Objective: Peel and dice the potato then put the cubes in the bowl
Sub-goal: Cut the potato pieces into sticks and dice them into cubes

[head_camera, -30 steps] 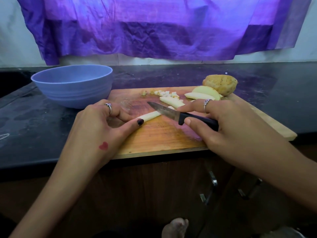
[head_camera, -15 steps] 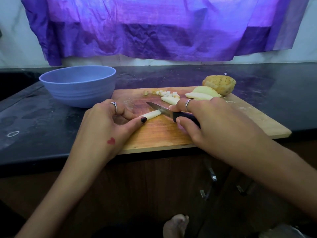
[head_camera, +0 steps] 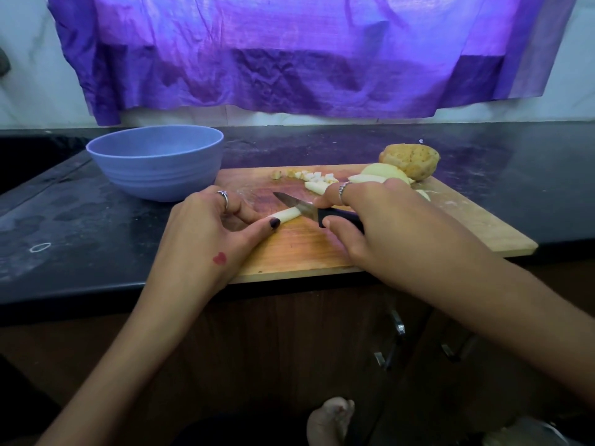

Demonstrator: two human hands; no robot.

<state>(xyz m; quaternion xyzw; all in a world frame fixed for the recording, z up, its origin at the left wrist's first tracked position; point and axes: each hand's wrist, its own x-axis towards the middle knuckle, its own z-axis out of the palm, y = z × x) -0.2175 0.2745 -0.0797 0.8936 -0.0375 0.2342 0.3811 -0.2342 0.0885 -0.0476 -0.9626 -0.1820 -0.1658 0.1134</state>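
Wooden board: one cutting board [head_camera: 322, 252] is seen on the black counter [head_camera: 80, 226], with its near edge at the counter's front edge.
Bowl: one blue bowl [head_camera: 157, 162] is placed on the counter just left of the board; no cubes can be seen in it from this angle.
Knife: one knife [head_camera: 299, 206] with a black handle is laid across the right end of the stick, its tip pointing to the far left.
Potato stick: one pale peeled stick [head_camera: 286, 214] is lying on the board, between the two hands.
Cubes: a small heap of diced cubes [head_camera: 309, 176] is gathered at the far edge of the board; about ten are counted, but the exact number cannot be told.
Other potato parts: one piece with skin [head_camera: 410, 160] is set at the far right corner, and about three peeled slices [head_camera: 376, 175] are lying beside it, partly hidden by the right hand.
Left hand: the left hand [head_camera: 206, 233] is curled around the left end of the stick, which is pinched by thumb and fingers; one ring is worn.
Right hand: the right hand [head_camera: 380, 226] is closed tightly around the knife handle, with the index finger stretched along the top; one ring is worn.
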